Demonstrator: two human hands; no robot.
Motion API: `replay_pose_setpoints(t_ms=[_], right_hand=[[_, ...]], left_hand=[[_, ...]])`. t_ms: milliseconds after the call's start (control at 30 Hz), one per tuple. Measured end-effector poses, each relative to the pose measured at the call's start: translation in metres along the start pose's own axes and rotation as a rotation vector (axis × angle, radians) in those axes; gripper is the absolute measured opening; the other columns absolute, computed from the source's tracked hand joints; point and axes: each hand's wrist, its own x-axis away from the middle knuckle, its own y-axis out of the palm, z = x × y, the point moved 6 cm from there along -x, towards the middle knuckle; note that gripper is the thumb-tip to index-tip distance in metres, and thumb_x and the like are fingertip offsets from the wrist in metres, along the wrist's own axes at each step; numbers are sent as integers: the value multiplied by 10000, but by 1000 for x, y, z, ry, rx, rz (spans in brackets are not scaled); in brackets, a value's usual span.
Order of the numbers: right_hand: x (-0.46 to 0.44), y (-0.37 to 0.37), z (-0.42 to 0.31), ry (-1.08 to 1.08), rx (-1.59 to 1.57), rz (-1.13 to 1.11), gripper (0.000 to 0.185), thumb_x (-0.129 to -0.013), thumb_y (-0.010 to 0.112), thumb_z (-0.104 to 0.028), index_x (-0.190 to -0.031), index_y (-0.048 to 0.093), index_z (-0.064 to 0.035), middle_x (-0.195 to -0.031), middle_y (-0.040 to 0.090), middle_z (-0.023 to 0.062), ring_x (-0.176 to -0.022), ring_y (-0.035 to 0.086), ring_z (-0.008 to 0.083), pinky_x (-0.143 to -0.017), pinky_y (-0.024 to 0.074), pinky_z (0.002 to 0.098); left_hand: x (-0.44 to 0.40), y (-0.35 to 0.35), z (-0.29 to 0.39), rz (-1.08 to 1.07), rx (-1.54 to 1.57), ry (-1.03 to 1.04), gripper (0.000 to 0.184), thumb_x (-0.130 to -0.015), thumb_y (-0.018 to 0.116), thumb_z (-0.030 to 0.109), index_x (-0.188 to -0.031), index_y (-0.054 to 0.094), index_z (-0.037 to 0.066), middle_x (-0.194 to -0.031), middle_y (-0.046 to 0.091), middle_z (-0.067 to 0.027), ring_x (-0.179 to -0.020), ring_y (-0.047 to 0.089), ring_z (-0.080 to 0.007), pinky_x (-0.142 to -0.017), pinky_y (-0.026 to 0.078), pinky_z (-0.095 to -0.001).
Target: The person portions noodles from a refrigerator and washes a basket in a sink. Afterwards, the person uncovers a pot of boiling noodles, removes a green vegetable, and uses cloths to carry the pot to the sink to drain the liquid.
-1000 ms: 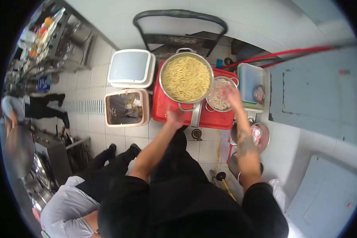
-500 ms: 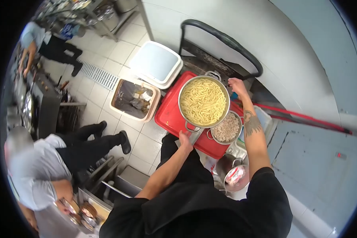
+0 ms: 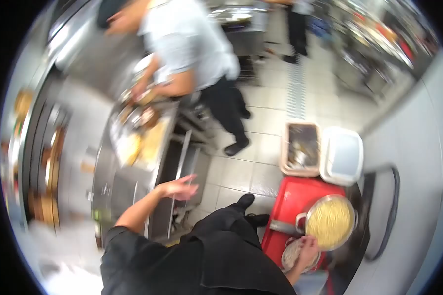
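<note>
My left hand (image 3: 179, 188) is held out over the floor beside the steel counter, its fingers spread and nothing in them. Over the smaller pot (image 3: 291, 253), which holds pale chopped pieces, is my right hand (image 3: 308, 249), close to the rim of the large pot. Blur hides whether its fingers touch that rim. Thick yellow noodles (image 3: 330, 222) fill the large pot (image 3: 300, 223). Both pots stand on a red surface (image 3: 289, 209) at my right. A flat metal piece (image 3: 283, 227) lies by the large pot's handle.
A person in a light shirt (image 3: 194, 44) works at the steel counter (image 3: 120, 196); another person's legs (image 3: 297, 32) show farther back. A waste bin (image 3: 283, 150) and its white lid (image 3: 341, 156) stand beyond the red surface. A black cart handle (image 3: 395, 211) rises by the wall.
The view has swung left, so the pots now appear at lower right. My left hand has left the large pot's handle and moved toward the counter. My right hand is now over the smaller pot.
</note>
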Motion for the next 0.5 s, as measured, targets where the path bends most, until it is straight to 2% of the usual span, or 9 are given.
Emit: replay_pose_setpoints(t_ms=[33, 67, 100, 167, 200, 300, 333, 400, 500], right_hand=[[11, 26, 10, 89, -76, -124, 167, -913, 549, -128, -993, 608, 6, -761, 617, 52, -688, 578, 116, -605, 461, 243], [4, 51, -2, -107, 55, -302, 183, -908, 561, -127, -1010, 609, 17, -792, 632, 71, -720, 598, 136, -638, 481, 263], [3, 82, -22, -307, 172, -483, 202, -902, 572, -126, -1028, 609, 27, -823, 647, 90, -751, 617, 157, -670, 501, 282], [16, 111, -75, -480, 381, -574, 224, -898, 577, -132, -1043, 605, 36, -897, 658, 131, -804, 631, 193, -725, 509, 311], [20, 124, -97, -531, 435, -642, 230, -892, 579, -129, -1049, 605, 37, -933, 657, 147, -830, 635, 206, -745, 506, 319], [-7, 145, -119, -526, 562, -673, 250, -874, 586, -125, -1052, 604, 49, -979, 656, 180, -866, 650, 255, -765, 502, 331], [-18, 151, -119, -632, 574, -675, 246, -870, 584, -115, -1054, 603, 47, -950, 656, 187, -841, 648, 258, -748, 502, 344], [-46, 160, -111, -774, 712, -665, 232, -858, 579, -89, -1043, 603, 48, -895, 651, 203, -795, 641, 264, -720, 500, 366], [-26, 212, -136, -677, 893, -649, 195, -833, 578, -56, -993, 610, 51, -825, 637, 219, -758, 636, 277, -694, 493, 375]], left_hand=[[-6, 37, 4, -127, 306, 76, 512, -931, 488, 405, -1379, 353, 197, -1263, 514, -186, -1112, 566, -291, -909, 484, -420], [-18, 58, 3, -250, 606, 178, 471, -931, 489, 405, -1335, 418, 173, -1245, 521, -195, -1109, 567, -282, -901, 485, -434], [-49, 67, -35, -126, 111, 140, 429, -913, 521, 403, -1261, 511, 153, -1237, 536, -164, -1129, 554, -259, -892, 478, -438], [1, 103, 4, 307, -1164, 351, 392, -894, 559, 377, -1201, 567, 134, -1187, 571, -119, -1025, 612, -236, -858, 491, -400], [17, 102, -1, 331, -1119, 350, 392, -894, 559, 377, -1201, 567, 134, -1187, 571, -119, -1025, 612, -236, -858, 491, -400], [39, 70, -34, 5, 95, 237, 474, -873, 576, 408, -1261, 536, 141, -1252, 561, -69, -974, 613, -207, -782, 490, -374], [36, 47, -55, 62, 167, 330, 531, -881, 547, 504, -1268, 520, 141, -1271, 547, -71, -958, 608, -244, -783, 496, -362], [32, 17, -95, 233, 129, 330, 442, -840, 582, 473, -1135, 587, 145, -1196, 585, -86, -960, 613, -278, -772, 498, -392], [16, 6, -158, 486, -602, 9, 323, -778, 635, 428, -937, 688, 152, -1083, 643, -108, -963, 621, -328, -755, 502, -438]])
